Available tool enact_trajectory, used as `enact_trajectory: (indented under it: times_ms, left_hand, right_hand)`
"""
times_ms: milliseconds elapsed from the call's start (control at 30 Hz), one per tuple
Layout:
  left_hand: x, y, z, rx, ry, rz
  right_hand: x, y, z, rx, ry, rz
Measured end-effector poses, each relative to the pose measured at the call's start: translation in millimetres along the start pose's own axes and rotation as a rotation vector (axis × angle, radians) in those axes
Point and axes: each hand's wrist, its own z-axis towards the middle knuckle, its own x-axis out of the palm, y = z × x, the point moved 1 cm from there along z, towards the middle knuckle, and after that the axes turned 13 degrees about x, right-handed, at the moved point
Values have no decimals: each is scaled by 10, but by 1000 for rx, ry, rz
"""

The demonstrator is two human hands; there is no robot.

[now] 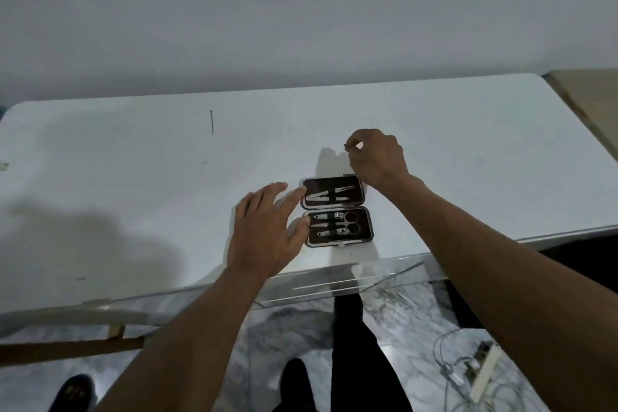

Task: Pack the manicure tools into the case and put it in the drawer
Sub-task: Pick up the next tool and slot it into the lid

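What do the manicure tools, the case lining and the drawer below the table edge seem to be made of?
Manicure tools: polished metal, judging by bright silvery glints. Case lining: dark and matte, perhaps velvet or leatherette. Drawer: clear acrylic or glass, since the floor shows through.

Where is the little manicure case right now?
The open manicure case lies flat on the white table near its front edge, just right of centre in the head view, between the left hand and the right hand.

White table; dark brown case, silver tools; grey-veined marble floor
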Motion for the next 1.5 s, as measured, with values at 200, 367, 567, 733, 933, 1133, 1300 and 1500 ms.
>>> enact_trajectory:
  times_ms: [200, 367, 567, 733, 933, 1133, 1300, 1500]
  left_hand:
    - [15, -16, -23, -1, -19, -15]
    - [44, 15, -16, 6, -14, -11]
    - [65, 13, -16, 2, -32, -10]
    - [49, 3, -21, -4, -27, -18]
    - [38, 3, -12, -4, -23, -5]
    - [47, 0, -12, -4, -18, 6]
    - [56, 10, -17, -4, -9, 8]
    - [50, -2, -16, -5, -10, 7]
  right_hand:
    - [-152, -169, -351, -8, 88, 153]
    - [-162, -280, -475, -42, 176, 238]
    - [-226, -373, -437, -108, 182, 101]
    - [-291, -327, -379, -193, 125, -84]
    - [-248, -209, -322, -213, 147, -88]
    - [-126, -228, -320, -166, 224, -27]
    - [-120, -251, -309, -163, 235, -17]
    - [-119, -275, -275, -191, 245, -63]
